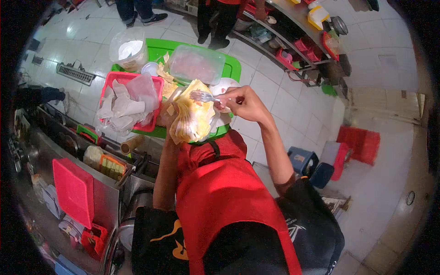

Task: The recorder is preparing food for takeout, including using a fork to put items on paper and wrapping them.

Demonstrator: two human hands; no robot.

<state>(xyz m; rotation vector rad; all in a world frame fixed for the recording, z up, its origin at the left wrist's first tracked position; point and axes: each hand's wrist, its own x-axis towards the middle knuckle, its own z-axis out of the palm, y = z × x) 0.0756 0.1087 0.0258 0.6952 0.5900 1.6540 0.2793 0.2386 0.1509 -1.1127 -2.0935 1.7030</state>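
My right hand [240, 103] grips a metal fork [203, 96], tines pointing left. The tines rest on or just above a stack of thin, pale-yellow dough sheets [194, 120], with a little pinkish stuff near them. These sheets, fanned and wavy at the edges, lie in my left hand [171, 115], which is mostly hidden beneath them. Behind my right hand is a white bowl [224, 84] with pinkish bits in it. A translucent plastic container [197, 64] with something pinkish in it stands just beyond. More loose yellow sheets [167, 82] lie left of it.
Everything stands on a green plastic lid [233, 67]. On its left are a pink basket [158, 99] of plastic bags and a tub of white powder [132, 51]. A steel counter [106, 202] runs along my left. Two people's legs [216, 20] stand beyond; shelving [275, 37] is at the upper right.
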